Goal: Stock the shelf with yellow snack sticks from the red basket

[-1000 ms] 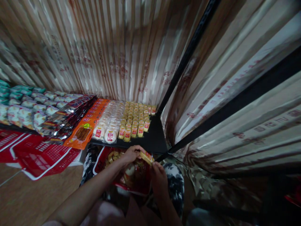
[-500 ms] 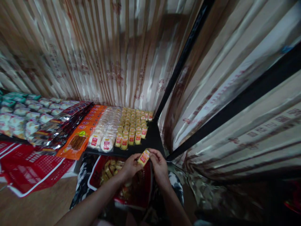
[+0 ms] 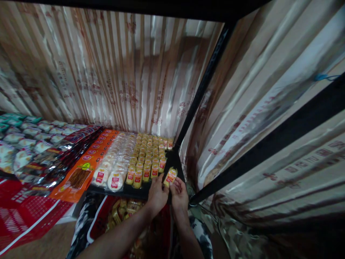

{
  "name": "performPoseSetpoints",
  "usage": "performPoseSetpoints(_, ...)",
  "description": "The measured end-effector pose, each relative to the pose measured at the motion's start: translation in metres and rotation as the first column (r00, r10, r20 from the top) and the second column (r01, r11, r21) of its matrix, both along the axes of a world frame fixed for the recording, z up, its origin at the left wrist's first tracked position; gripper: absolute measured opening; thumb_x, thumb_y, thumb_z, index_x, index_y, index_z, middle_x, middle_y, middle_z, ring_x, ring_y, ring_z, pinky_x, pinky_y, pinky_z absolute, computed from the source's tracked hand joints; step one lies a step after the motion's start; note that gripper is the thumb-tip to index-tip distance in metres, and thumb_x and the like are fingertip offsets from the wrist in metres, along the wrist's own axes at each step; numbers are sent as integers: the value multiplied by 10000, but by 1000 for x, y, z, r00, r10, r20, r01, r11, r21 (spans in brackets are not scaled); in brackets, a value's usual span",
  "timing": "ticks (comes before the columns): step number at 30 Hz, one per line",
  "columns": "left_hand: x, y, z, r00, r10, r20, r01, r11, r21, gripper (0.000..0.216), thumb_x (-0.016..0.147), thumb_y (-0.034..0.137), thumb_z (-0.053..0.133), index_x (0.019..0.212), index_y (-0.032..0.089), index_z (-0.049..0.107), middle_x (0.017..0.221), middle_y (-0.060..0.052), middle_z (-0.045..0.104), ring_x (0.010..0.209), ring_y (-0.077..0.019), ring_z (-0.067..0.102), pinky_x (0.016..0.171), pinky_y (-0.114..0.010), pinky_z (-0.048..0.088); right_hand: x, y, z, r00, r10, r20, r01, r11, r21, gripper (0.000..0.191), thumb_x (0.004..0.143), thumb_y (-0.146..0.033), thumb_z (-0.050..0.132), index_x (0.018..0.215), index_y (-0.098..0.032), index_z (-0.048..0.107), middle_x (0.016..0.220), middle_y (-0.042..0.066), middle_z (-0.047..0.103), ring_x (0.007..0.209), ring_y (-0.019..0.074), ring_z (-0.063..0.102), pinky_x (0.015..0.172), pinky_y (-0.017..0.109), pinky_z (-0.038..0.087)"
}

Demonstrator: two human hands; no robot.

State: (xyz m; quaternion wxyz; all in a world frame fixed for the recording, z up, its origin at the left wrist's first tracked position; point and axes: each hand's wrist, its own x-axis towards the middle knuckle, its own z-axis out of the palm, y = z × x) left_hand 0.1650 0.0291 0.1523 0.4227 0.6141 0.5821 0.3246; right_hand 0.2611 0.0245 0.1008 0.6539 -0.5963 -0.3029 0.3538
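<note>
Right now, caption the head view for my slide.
Left hand and right hand hold a red-labelled yellow snack packet near similar packets on a black shelf.

Left hand (image 3: pixel 157 194) and right hand (image 3: pixel 179 194) bring a yellow packet (image 3: pixel 170 176) forward from above the red basket (image 3: pixel 93 227) to over the black shelf (image 3: pixel 174 160), near the packet rows (image 3: pixel 147 163), while a dark crossbar (image 3: pixel 121 8) enters the view's top.
</note>
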Motion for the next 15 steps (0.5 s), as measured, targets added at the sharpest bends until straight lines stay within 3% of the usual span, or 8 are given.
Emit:
performPoseSetpoints(4,17,18,14,996,-15,-88,19,999,36,473,793,163,434,1259,118,498,1326,-118,480,1224,-211,433,1055,-286,296,13,35,-3,998,-44,47,44,999,3,475,611,-425,625,1002,-171,533,954,89,635,873,198,615,846,355,473)
performPoseSetpoints(9,43,43,27,999,-20,-35,16,994,-107,477,828,157,415,1297,80,453,1392,-128,403,1305,-208,341,1101,-293,230,35,81,-18,986,-96,139,92,995,38,487,627,-452,570,1019,-165,534,958,101,635,859,203,615,817,355,478)
performPoseSetpoints(15,68,72,39,998,45,36,-43,996,-78,433,814,123,417,1224,164,548,1301,-87,522,1282,-214,377,1094,-305,260,59,134,-35,965,-86,250,60,992,111,412,620,-422,531,951,-179,564,870,73,659,789,201,619,750,341,485)
